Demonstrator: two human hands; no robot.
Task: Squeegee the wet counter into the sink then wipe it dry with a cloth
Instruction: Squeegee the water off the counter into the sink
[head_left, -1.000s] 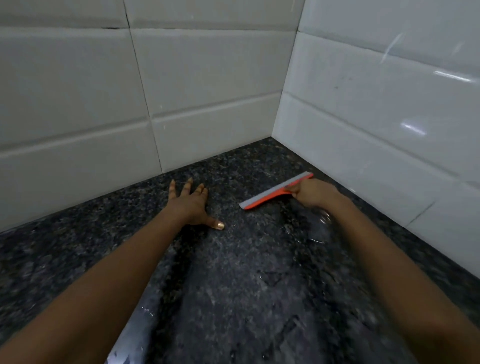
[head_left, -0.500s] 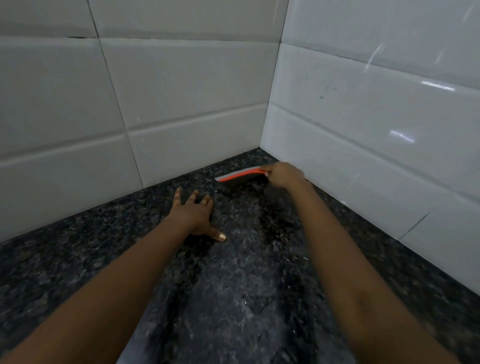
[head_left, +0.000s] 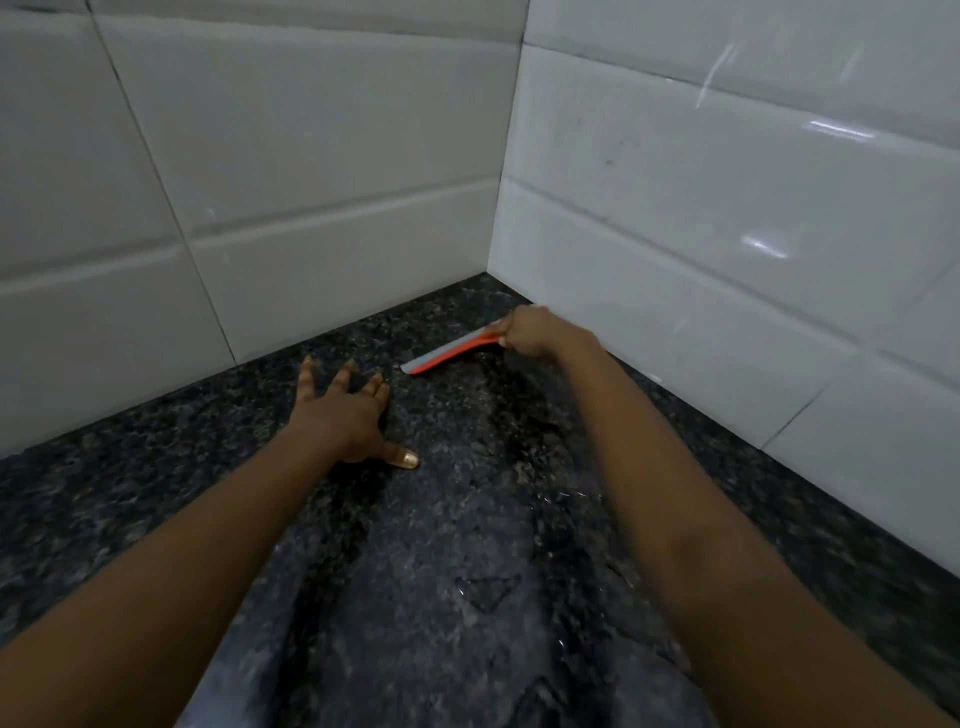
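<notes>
Squeegee of orange plastic with a grey rubber blade (head_left: 449, 353) sits on the wet, dark speckled stone table (head_left: 467, 571) just above centre frame, near the white tiled wall (head_left: 363, 156) corner; our right hand (head_left: 530, 332) grips its handle. Our left hand (head_left: 343, 410) rests flat beside it, fingers spread wide.

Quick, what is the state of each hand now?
Left hand: open, flat on the counter.
Right hand: holding the squeegee.

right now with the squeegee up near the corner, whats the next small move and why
Probably draw the squeegee toward the body across the counter: the right hand grips it close to the tiled corner, and water glistens nearer the camera.
</notes>
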